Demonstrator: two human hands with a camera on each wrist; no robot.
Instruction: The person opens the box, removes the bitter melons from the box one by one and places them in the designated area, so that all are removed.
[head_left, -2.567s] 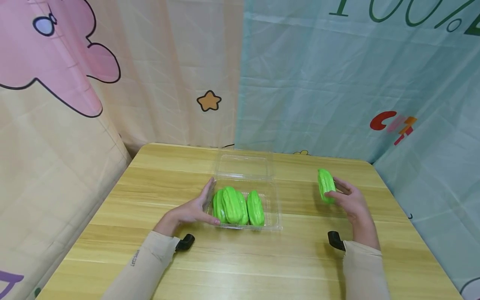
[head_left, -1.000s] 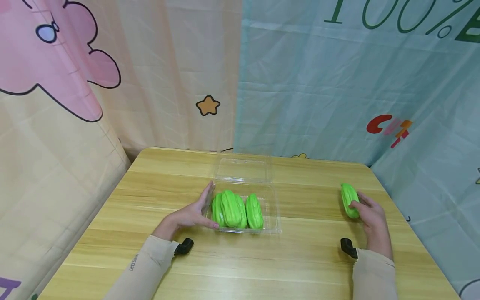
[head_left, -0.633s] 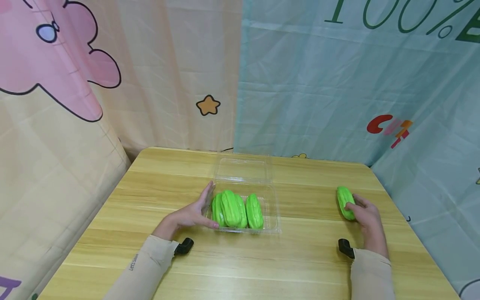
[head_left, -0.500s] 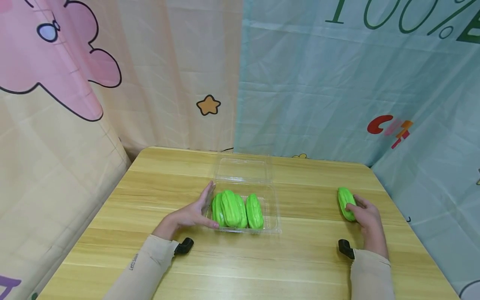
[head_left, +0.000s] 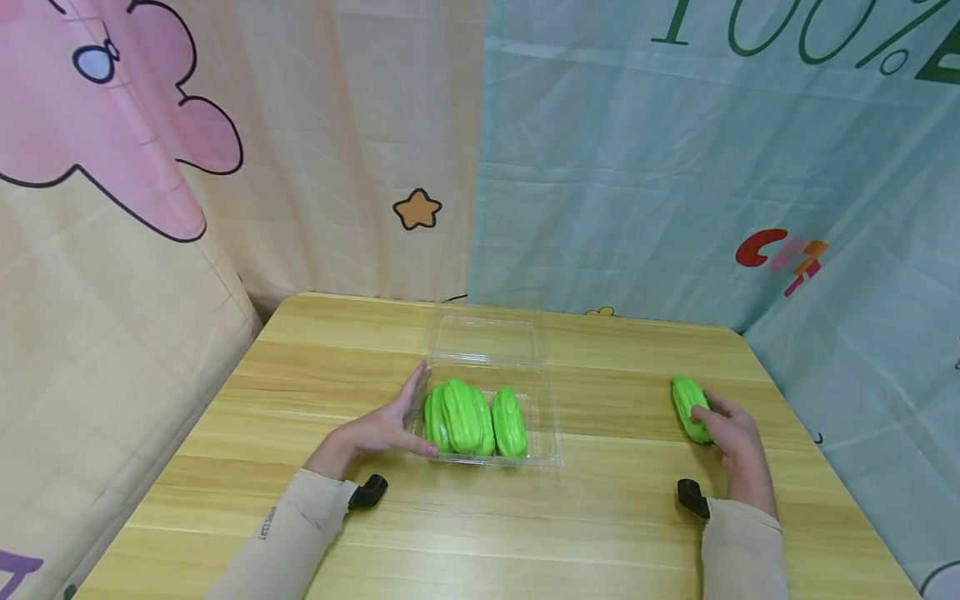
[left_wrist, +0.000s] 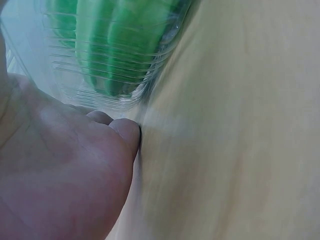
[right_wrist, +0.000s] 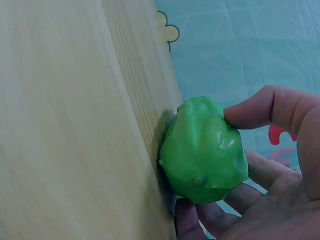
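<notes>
A ridged bright-green bitter melon lies between the thumb and fingers of my right hand, at the right of the table. In the right wrist view its blunt stem end faces the camera, and the melon is right at the wood. My left hand rests with spread, straight fingers along the left side of a clear plastic box, thumb at its front corner. Inside that box, several like melons crowd the left part, with one melon slightly apart from them.
The box's clear hinged lid lies folded back toward the far edge of the wooden table. Printed cloth curtains hang behind and beside the table. A black wrist mount sticks out from the left sleeve.
The right hand has carried its melon rightward and nearer, down to the table, then shifted slightly back left. The left hand and the box keep their place; the head view tilted slightly.
</notes>
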